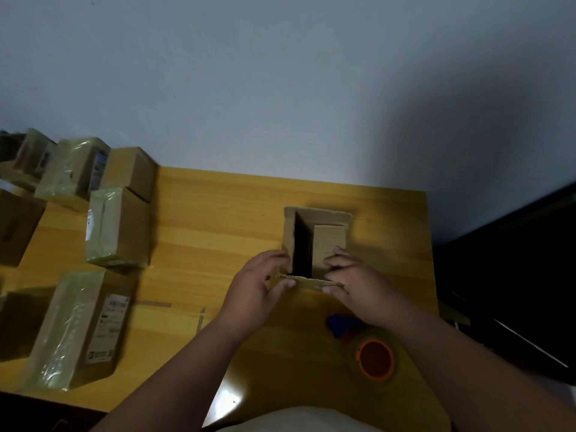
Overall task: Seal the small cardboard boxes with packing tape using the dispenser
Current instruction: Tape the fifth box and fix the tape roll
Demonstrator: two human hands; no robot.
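A small open cardboard box (324, 222) stands on the wooden table (218, 219), its flaps up and its inside dark. My left hand (258, 288) pinches the near flap at its left end, thumb on top. My right hand (358, 282) holds the same near flap at its right end, with fingers touching the right inner flap. The tape dispenser (374, 358), with an orange core, a roll of clear tape and a blue handle, lies on the table under my right forearm, untouched.
Several taped cardboard boxes (115, 226) stand and lie along the table's left side, one with a label (107, 328) near the front edge. A dark piece of furniture (514, 275) is beyond the table's right edge. A grey wall is behind.
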